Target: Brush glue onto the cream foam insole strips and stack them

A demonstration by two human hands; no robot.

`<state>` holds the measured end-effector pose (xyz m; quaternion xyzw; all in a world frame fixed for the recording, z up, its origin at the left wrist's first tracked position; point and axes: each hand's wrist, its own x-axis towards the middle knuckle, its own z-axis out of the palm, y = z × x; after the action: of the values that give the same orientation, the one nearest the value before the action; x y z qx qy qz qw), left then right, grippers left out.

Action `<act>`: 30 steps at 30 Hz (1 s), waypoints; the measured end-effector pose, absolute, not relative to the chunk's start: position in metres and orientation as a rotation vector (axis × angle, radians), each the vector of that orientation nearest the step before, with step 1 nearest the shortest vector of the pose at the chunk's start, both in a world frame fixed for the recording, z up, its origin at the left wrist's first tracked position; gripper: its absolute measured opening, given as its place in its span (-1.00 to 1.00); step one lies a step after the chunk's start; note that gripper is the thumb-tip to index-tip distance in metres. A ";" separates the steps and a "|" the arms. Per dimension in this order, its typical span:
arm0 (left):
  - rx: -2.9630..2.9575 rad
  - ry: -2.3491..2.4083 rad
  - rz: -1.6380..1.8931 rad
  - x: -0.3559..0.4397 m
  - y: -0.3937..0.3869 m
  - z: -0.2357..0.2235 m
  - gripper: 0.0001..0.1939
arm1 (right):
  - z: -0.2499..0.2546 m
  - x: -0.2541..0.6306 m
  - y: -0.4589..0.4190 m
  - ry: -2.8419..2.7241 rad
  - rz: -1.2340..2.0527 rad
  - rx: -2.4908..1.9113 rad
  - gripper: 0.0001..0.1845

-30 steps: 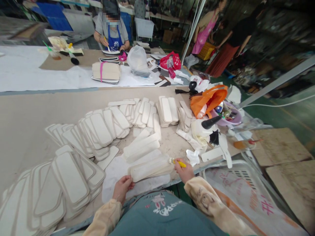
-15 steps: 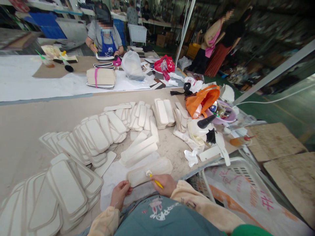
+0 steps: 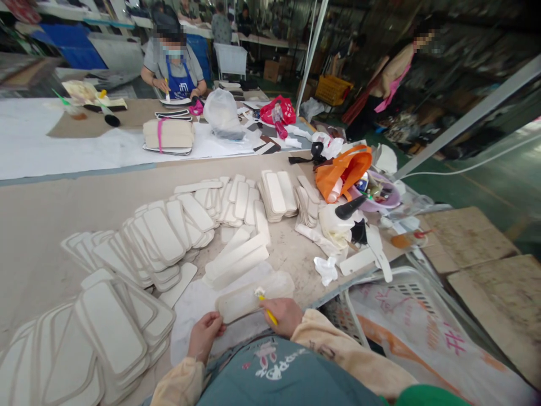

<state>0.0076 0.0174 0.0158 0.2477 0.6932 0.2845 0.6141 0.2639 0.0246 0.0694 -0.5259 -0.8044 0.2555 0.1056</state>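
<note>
My right hand is closed round a yellow-handled brush; its whitish tip rests on an oblong beige panel with rounded ends. The fingers of my left hand pinch that panel at its near left end. Under it lies a white sheet. Just beyond the panel, a few cream panels overlap each other. Large fanned stacks of similar rounded panels spread to my left.
To the right stand an orange bag, a purple basin of small items and a bottle of amber liquid. A white crate sits below the table edge. Opposite, a co-worker in a blue apron brushes a strip.
The brush tip has shifted slightly to the right and farther along the panel. My left hand keeps its place. In the background, the walking people have changed position.
</note>
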 end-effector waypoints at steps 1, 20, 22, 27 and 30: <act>0.575 1.602 0.656 0.007 0.017 0.016 -0.82 | 0.072 0.264 0.024 -2.347 0.763 -1.535 -0.71; 0.661 1.595 0.622 0.010 0.020 0.018 -0.79 | 0.072 0.290 0.017 -1.193 1.320 -1.796 -0.70; 0.672 1.594 0.616 0.010 0.020 0.016 -0.77 | 0.072 0.304 0.017 -1.102 1.266 -1.838 -0.68; 0.699 1.611 0.598 0.012 0.020 0.012 -0.74 | 0.075 0.297 0.020 -1.026 1.427 -1.717 -0.68; 0.718 1.618 0.588 0.012 0.020 0.012 -0.73 | 0.069 0.267 0.024 -1.025 1.596 -1.590 -0.69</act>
<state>0.0122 0.0201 0.0120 0.3090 0.6968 0.2531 0.5958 0.2674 0.0240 0.0692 -0.6070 -0.3914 0.6094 0.3271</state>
